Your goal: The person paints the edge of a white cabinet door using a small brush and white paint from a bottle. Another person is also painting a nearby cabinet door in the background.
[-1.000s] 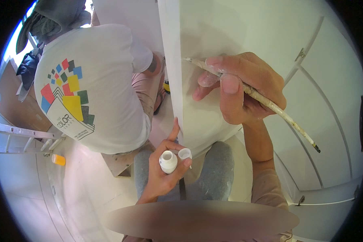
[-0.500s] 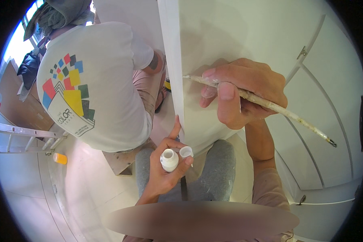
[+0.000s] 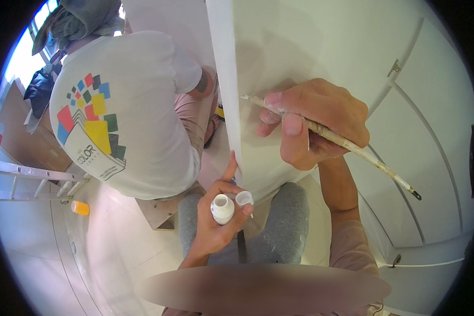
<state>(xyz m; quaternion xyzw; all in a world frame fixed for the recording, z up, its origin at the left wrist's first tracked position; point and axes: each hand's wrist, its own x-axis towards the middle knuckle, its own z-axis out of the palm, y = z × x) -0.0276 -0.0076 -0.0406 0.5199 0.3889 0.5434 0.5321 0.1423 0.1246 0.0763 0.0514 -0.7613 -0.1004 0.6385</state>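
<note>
My right hand (image 3: pixel 329 110) grips a slender, paint-spotted brush (image 3: pixel 379 166), its pale tip close to the edge of an upright white panel (image 3: pixel 271 42); I cannot tell whether it touches. Below it, my left hand (image 3: pixel 216 226) holds a small open white bottle (image 3: pixel 223 209) and a white cap (image 3: pixel 244 198), with the index finger stretched up against the lower part of the panel's edge.
At left a co-worker (image 3: pixel 126 110) in a printed white T-shirt sits hunched on a wooden stool (image 3: pixel 154 213). A ladder (image 3: pixel 31 174), cardboard (image 3: pixel 21 137) and an orange container (image 3: pixel 80 208) lie farther left. White cabinet doors (image 3: pixel 426 131) stand at right.
Over the last second my right hand and the brush have moved down along the panel. The co-worker and my left hand have shifted only slightly in view.
</note>
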